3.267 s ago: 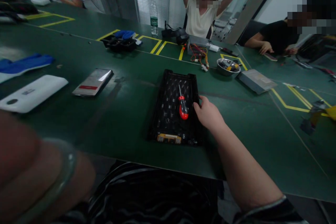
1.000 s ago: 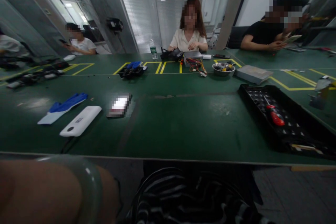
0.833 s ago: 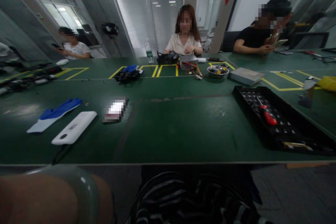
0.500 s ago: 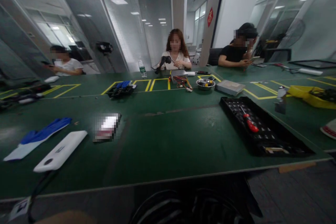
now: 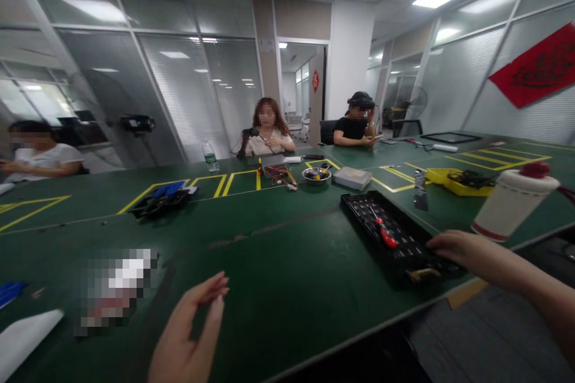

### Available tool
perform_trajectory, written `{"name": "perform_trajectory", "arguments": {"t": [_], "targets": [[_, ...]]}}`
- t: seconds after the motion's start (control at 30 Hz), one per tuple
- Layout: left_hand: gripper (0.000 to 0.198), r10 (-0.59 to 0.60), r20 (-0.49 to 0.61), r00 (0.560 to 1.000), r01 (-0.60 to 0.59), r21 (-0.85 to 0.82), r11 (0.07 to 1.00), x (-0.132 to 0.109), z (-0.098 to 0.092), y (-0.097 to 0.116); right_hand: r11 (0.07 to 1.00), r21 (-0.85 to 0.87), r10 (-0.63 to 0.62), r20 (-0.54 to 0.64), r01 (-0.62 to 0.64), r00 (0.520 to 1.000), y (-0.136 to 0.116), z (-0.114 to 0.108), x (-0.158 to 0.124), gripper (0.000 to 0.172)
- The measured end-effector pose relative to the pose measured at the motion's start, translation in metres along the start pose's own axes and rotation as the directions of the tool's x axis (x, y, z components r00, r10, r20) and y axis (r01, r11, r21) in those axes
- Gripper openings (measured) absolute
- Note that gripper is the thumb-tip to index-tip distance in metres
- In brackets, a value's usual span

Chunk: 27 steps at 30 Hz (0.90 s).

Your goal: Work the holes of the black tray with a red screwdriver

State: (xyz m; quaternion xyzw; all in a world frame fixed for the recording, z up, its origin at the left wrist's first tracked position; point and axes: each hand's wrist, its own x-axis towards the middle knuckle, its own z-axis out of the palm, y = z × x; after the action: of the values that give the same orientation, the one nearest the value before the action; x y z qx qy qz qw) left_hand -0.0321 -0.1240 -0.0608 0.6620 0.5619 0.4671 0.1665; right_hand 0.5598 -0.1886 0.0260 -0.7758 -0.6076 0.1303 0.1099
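My left hand [image 5: 193, 329] is raised over the near part of the green table. Its fingers are stretched forward, with a gap to the thumb and nothing held. On the right, my right hand [image 5: 467, 254] comes in at the right rim of a black tray [image 5: 420, 239], its fingers extended over the edge. Whether they touch the rim, I cannot tell. In the tray lie a screwdriver with a red handle [image 5: 387, 236] and several small metal pieces. A tan piece [image 5: 423, 274] sits at the tray's near end.
A white cup with a red lid [image 5: 505, 206] stands beyond my right hand. Further back are a metal bowl [image 5: 309, 179], a grey box [image 5: 353, 178], a yellow tray [image 5: 442, 182] and blue gloves [image 5: 168, 190]. A white device [image 5: 27, 341] lies at left. Several people sit across the table.
Both my hands have come into view, the left over the table, the right at the black tray. The view has tilted up and turned right.
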Motion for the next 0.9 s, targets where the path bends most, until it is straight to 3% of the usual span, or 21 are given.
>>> {"name": "perform_trajectory", "arguments": {"t": [0.07,0.17,0.23,0.33,0.5,0.7,0.9], "targets": [[0.053,0.014,0.109,0.994,-0.012,-0.013,1.000,-0.002,0.025,-0.008,0.998,0.005,-0.069,0.086,0.069,0.994,0.009,0.016,-0.003,0.031],[0.052,-0.019,0.196,0.980,0.020,0.001,1.000,-0.012,0.048,-0.021,0.996,-0.021,-0.087,0.136,0.090,0.987,0.011,0.027,-0.006,0.037],[0.053,-0.053,0.270,0.961,0.037,0.063,0.997,-0.014,0.055,-0.028,0.995,-0.056,-0.068,0.157,0.077,0.985,0.009,0.029,-0.004,0.038],[0.052,-0.004,0.420,0.908,-0.068,0.157,0.985,-0.008,0.057,-0.034,0.994,-0.101,-0.024,0.184,0.043,0.983,0.005,0.027,0.005,0.029],[0.049,0.064,0.449,0.891,-0.181,0.224,0.958,-0.004,0.055,-0.034,0.993,-0.109,-0.019,0.222,0.044,0.975,0.003,0.024,0.013,0.022],[0.047,0.095,0.476,0.874,-0.232,0.238,0.943,-0.007,0.055,-0.038,0.993,-0.096,-0.045,0.251,0.071,0.967,0.004,0.022,0.017,0.021],[0.046,0.129,0.488,0.863,-0.271,0.231,0.934,-0.005,0.053,-0.045,0.995,-0.101,0.011,0.325,0.023,0.946,0.005,0.023,0.032,0.023]]}}
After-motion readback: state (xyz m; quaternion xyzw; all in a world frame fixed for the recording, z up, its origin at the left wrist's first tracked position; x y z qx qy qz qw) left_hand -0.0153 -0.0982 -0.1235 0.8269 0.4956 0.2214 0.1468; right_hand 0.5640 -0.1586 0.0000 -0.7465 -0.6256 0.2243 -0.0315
